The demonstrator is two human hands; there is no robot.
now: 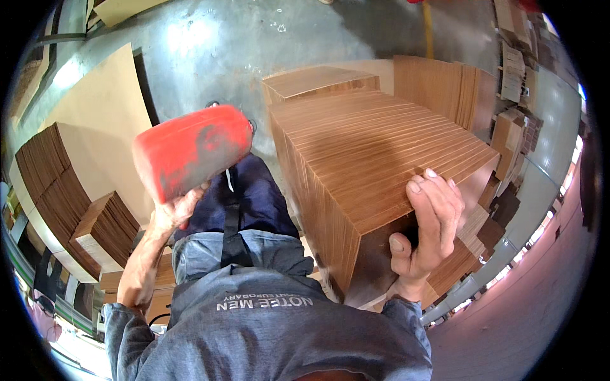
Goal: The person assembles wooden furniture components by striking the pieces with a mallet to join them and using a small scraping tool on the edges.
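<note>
My left hand (178,211) is closed round the handle of a big red mallet (197,143). The mallet's head is scuffed grey on one side and hangs over my lower body, left of the boards. Most of the handle is hidden by the head and the hand. To my right stands a block of wood-grain brown boards (368,146), packed tightly side by side with their edges facing up. My right hand (432,222) rests at the near right corner of this block, fingertips on the upper edge and thumb spread apart.
Behind the block are another brown stack (321,82) and upright boards (441,86). On the left, more brown boards (51,168) stand beside a large beige sheet (105,105). Stacked pieces (508,146) line the right. The grey floor (241,44) lies ahead.
</note>
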